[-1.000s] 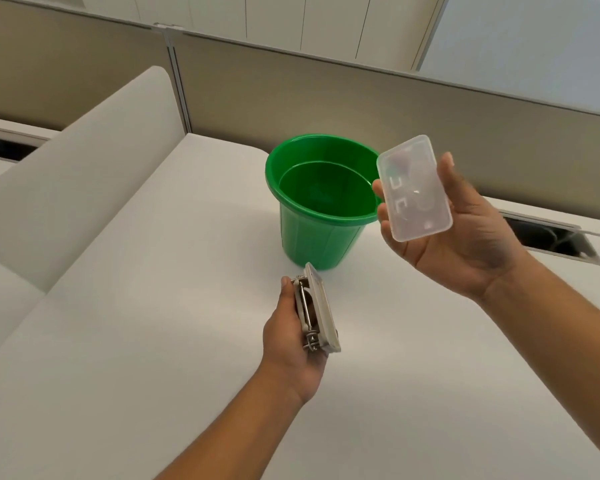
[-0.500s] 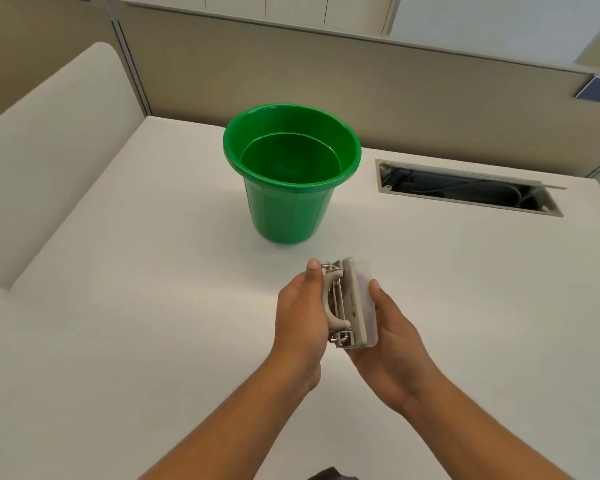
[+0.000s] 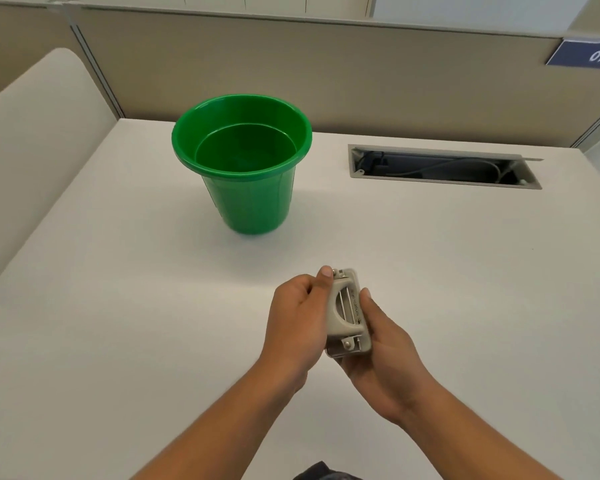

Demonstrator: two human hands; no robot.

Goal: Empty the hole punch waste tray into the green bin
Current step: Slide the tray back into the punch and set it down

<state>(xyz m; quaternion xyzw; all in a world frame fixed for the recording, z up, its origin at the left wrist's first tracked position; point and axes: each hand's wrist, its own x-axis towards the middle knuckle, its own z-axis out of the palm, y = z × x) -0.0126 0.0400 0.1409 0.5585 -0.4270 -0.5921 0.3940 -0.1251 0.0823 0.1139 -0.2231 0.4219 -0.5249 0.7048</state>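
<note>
A small grey hole punch (image 3: 347, 311) is held between both hands above the white desk, its handle side facing up. My left hand (image 3: 297, 318) grips its left edge, thumb at the top corner. My right hand (image 3: 383, 348) cups it from below and the right. The clear waste tray sits against the punch's underside; only a sliver of its edge (image 3: 329, 354) shows at the near end. The green bin (image 3: 243, 161) stands upright on the desk beyond the hands, well apart from them; I see nothing inside it.
An open cable slot (image 3: 444, 167) is cut into the desk at the back right. A beige partition wall (image 3: 326, 71) runs along the far edge, with a blue "017" sign (image 3: 593, 57). A white curved panel (image 3: 32, 140) rises on the left.
My right hand brought the clear tray down from beside the bin rim to the punch's underside. Both hands then turned the punch so that its handle faces up.
</note>
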